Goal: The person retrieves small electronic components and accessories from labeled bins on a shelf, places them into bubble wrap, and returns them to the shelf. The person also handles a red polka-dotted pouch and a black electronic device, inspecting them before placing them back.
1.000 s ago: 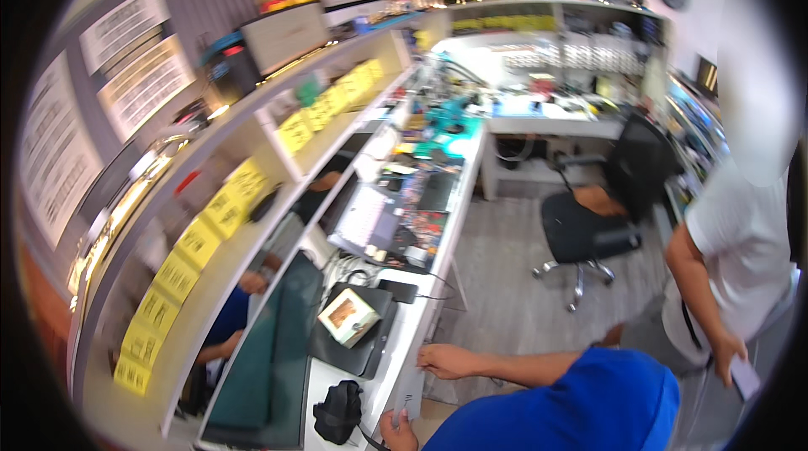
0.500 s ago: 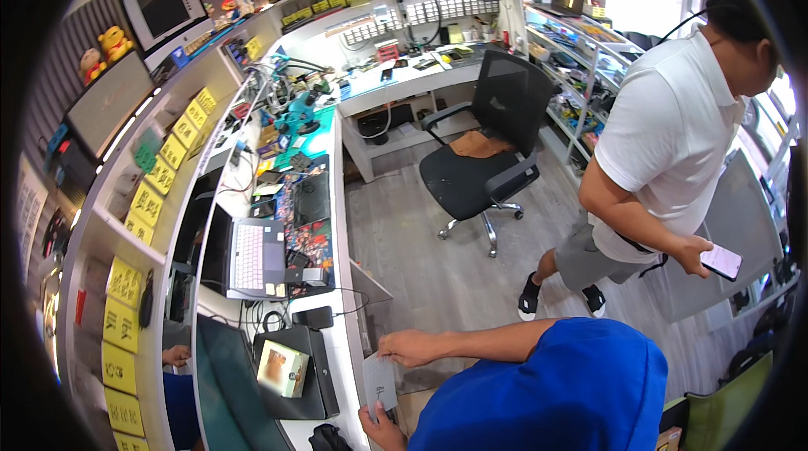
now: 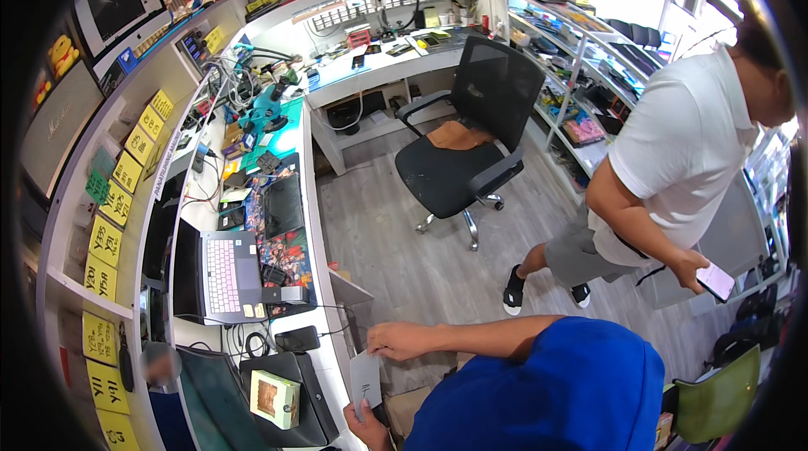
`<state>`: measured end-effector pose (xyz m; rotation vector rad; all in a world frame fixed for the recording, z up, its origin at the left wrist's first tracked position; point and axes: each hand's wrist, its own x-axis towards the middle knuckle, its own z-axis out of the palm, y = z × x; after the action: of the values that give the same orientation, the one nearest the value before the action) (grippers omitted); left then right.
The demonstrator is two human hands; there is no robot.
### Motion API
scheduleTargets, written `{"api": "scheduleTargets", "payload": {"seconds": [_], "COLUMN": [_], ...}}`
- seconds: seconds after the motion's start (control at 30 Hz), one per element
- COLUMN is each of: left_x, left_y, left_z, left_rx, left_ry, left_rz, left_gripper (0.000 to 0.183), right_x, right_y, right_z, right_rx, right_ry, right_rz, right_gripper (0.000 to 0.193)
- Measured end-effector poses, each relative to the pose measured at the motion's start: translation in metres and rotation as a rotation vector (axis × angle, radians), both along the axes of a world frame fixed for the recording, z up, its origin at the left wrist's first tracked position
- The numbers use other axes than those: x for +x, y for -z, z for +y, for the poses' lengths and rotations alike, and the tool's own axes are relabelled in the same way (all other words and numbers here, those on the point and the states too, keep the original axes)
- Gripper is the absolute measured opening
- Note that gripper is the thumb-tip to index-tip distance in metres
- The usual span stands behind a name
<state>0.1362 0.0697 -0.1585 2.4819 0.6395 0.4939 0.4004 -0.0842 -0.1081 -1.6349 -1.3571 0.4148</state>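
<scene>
Grey and thin, a flat sheet point(image 3: 365, 381) with dark marks on its face is held in both hands, just beside the edge of the white bench point(image 3: 333, 343). The right hand point(image 3: 401, 339) reaches it from a blue shirt point(image 3: 539, 392), its grip clamped on the upper end with the fingertips drawn together. The left hand point(image 3: 367, 427) has the lower end, its grip closed there too, thumb on the marked face (its other fingers are mostly hidden). A brown cardboard box point(image 3: 407, 409) shows below the hands.

Near them on the bench, a cream box point(image 3: 275, 399) with a picture-like front sits on a flat black case point(image 3: 313, 400). A black smartphone point(image 3: 297, 339) lies just past the case, with loose cables beside it; farther along stands an open laptop point(image 3: 229, 274) with a pale pinkish keyboard. Yellow labels point(image 3: 108, 388) line the shelf at the left.

Across the wood-look floor is a black mesh office chair point(image 3: 471, 156), a brown cloth point(image 3: 460, 135) on its seat. To the right, a co-worker in a white polo shirt point(image 3: 673, 140) holds a lit phone point(image 3: 715, 280).
</scene>
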Motion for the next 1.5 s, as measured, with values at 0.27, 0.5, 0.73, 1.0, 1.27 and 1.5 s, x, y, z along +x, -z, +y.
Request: {"api": "scheduleTargets", "payload": {"seconds": [0.27, 0.5, 0.73, 1.0, 1.27, 1.5], "left_x": [0.01, -0.025, -0.093, -0.17, -0.222, -0.237], "left_y": [-0.022, -0.012, -0.001, 0.065, 0.109, 0.091], "left_z": [-0.026, -0.02, -0.052, -0.08, -0.117, -0.147], "left_rx": [-0.58, -0.33, -0.307, -0.163, -0.145, -0.26], "left_ry": [-0.284, -0.254, -0.5, -0.741, -0.805, -0.869], "left_rz": [-0.297, -0.247, -0.149, -0.185, -0.346, -0.441], "left_gripper": [0.022, 0.022, 0.035, 0.032, 0.038, 0.035], "right_x": [-0.008, -0.018, -0.074, -0.135, -0.192, -0.222], "right_y": [0.007, -0.009, -0.026, -0.038, -0.037, -0.018], "right_z": [0.022, 0.015, 0.025, 0.04, 0.046, 0.048], "right_rx": [-0.027, -0.036, -0.298, -0.253, -0.376, -0.282], "right_ry": [0.012, -0.07, -0.148, -0.427, -0.649, -0.669], "right_rz": [0.127, -0.108, 0.041, -0.104, -0.134, -0.149], "right_gripper": [0.02, 0.025, 0.031, 0.039, 0.043, 0.041]}}
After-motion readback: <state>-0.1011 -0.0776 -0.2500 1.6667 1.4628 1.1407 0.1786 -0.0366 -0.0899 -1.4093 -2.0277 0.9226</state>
